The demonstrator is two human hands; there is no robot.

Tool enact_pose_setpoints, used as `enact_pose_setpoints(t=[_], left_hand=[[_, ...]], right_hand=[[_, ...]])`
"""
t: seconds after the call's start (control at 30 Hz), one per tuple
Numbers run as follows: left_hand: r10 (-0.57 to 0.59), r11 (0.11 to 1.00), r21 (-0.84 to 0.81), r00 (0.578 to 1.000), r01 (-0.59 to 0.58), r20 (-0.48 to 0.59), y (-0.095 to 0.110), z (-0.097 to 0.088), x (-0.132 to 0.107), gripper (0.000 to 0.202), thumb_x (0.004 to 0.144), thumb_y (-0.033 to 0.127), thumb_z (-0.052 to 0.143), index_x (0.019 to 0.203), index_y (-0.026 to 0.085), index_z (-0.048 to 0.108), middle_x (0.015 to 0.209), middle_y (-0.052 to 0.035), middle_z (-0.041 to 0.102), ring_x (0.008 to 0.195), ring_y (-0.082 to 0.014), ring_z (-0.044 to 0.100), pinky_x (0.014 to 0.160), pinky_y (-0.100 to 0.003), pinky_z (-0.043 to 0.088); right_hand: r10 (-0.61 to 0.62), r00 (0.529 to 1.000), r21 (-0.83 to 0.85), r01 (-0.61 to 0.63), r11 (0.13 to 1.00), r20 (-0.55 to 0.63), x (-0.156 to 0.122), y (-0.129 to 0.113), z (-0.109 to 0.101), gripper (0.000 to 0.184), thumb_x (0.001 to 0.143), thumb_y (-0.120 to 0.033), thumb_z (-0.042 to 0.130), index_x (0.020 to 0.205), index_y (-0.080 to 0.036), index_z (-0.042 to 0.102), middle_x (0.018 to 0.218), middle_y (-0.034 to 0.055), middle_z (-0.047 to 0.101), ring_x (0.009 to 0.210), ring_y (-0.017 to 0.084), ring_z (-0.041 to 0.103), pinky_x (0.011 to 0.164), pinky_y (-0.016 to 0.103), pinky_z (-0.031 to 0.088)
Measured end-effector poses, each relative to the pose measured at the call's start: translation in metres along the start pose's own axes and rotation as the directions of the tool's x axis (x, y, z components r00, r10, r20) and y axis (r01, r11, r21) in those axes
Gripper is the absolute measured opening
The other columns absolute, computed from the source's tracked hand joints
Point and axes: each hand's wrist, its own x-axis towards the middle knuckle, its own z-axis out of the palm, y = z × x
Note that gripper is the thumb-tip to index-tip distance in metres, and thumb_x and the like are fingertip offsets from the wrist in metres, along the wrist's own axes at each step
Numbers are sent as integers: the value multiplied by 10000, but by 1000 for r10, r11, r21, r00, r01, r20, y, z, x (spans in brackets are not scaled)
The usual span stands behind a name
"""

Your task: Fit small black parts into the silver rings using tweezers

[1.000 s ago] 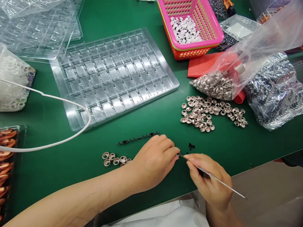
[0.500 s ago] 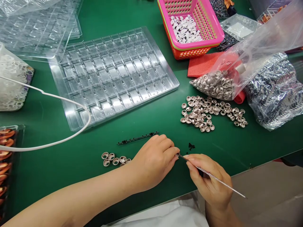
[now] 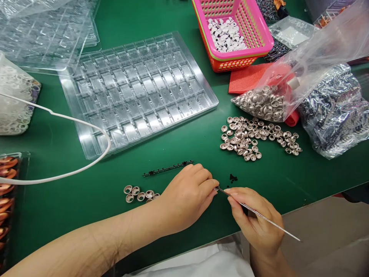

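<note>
Versus earlier frame: near-static; right hand sits a touch further right, pinching a thin metal tool pen-fashion, presumably for fine control. Left hand pinches a small metal part, lower centre, apparently steadying it at the tool's tip. Black bits lie near, likely for easy reach.

Green tabletop, clock positions about the view's centre. A clear compartmented tray lies at eleven o'clock, nested baskets at one, a red sheet between one and two. Loose metal rings spread at three, black bits sit at four, a black strip and a smaller ring cluster at seven.
</note>
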Motion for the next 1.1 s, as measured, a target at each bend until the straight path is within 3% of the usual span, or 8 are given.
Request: enact_pose_setpoints(t=[0.27, 0.43, 0.63, 1.1], left_hand=[[6, 1000, -14, 1000, -6, -12, 0, -1, 0, 143, 965, 145, 569, 1062, 133, 673, 906, -62, 657, 806, -204, 536, 719, -363, 435], [13, 1000, -1, 1000, -13, -1, 1, -3, 0, 161, 963, 143, 573, 1095, 122, 664, 920, -69, 669, 805, -207, 539, 728, -370, 448], [17, 1000, 4, 1000, -17, -9, 0, -2, 0, 187, 959, 140, 582, 1131, 108, 647, 945, -80, 681, 818, -212, 546, 747, -383, 460], [17, 1000, 23, 1000, -17, -16, 1, -3, 1, 154, 959, 147, 595, 1090, 122, 672, 941, -80, 673, 795, -192, 551, 700, -350, 459]], right_hand=[[58, 998, 55, -56, 997, -39, -3, 0, 0, 298, 841, -45, 676, 1077, -226, 664, 974, 33, 775, 862, 179, 759, 749, 296, 652], [193, 971, 147, -172, 974, -141, -7, -1, 1, 277, 833, -29, 676, 1018, -235, 685, 962, 35, 772, 836, 181, 752, 673, 285, 666], [260, 942, 225, -212, 951, -211, -7, -3, 3, 265, 837, -25, 674, 1011, -224, 693, 965, 41, 766, 786, 163, 735, 569, 243, 636], [280, 937, 266, -221, 938, -208, -6, -4, 4, 289, 832, -14, 684, 1028, -226, 693, 979, 22, 759, 835, 152, 723, 589, 229, 623]])
